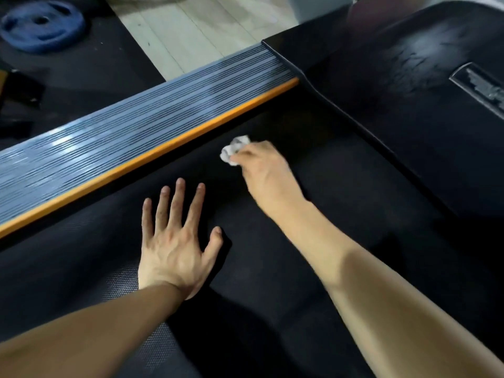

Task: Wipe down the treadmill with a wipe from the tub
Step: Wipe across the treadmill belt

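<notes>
The treadmill's black belt (272, 268) fills the lower part of the head view. My right hand (261, 170) grips a crumpled white wipe (234, 150) and holds it against the belt, close to the orange strip (152, 156) of the left side rail. My left hand (174, 241) lies flat on the belt with its fingers spread, nearer to me and left of the right hand. The tub is not in view.
A ribbed silver side rail (122, 137) runs diagonally beyond the orange strip. The black motor cover (409, 91) with a logo plate rises at the upper right. A blue weight plate (42, 25) lies on the dark floor mat at the upper left, next to pale wooden flooring (191, 31).
</notes>
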The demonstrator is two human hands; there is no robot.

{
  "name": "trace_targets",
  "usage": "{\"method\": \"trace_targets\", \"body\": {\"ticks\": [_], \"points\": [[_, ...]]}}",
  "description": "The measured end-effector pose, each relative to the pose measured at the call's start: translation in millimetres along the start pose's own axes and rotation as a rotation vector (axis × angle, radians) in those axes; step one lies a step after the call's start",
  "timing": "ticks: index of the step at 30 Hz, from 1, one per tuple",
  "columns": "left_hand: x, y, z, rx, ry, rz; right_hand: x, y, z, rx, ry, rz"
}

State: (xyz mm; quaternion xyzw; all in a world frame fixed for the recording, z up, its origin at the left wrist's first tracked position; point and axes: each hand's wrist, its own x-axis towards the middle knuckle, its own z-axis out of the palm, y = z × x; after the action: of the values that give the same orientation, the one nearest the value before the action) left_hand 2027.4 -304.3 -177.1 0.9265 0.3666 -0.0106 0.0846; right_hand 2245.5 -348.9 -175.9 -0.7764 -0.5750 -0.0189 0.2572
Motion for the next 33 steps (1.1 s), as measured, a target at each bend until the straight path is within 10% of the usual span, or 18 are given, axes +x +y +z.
{"method": "trace_targets", "body": {"ticks": [3, 7, 16, 22, 29, 33], "points": [[0, 1, 1, -0.005, 0.016, 0.007, 3, 40, -34, 0.063, 0.064, -0.089], [-1, 2, 1, -0.010, 0.019, 0.000, -9, 108, -69, -0.266, 0.168, 0.430], [1, -2, 2, 0.015, 0.042, 0.002, -54, -3, -36, -0.059, -0.064, -0.115], [3, -3, 5, 0.042, 0.056, -0.009, -63, 94, -101, -0.253, 0.143, 0.371], [-1, 0, 3, 0.074, 0.125, -0.006, -127, -12, -61, 0.020, -0.063, -0.169], [-53, 51, 6, -0.049, 0.131, -0.070, -116, 83, -107, -0.102, 0.070, 0.317]]}}
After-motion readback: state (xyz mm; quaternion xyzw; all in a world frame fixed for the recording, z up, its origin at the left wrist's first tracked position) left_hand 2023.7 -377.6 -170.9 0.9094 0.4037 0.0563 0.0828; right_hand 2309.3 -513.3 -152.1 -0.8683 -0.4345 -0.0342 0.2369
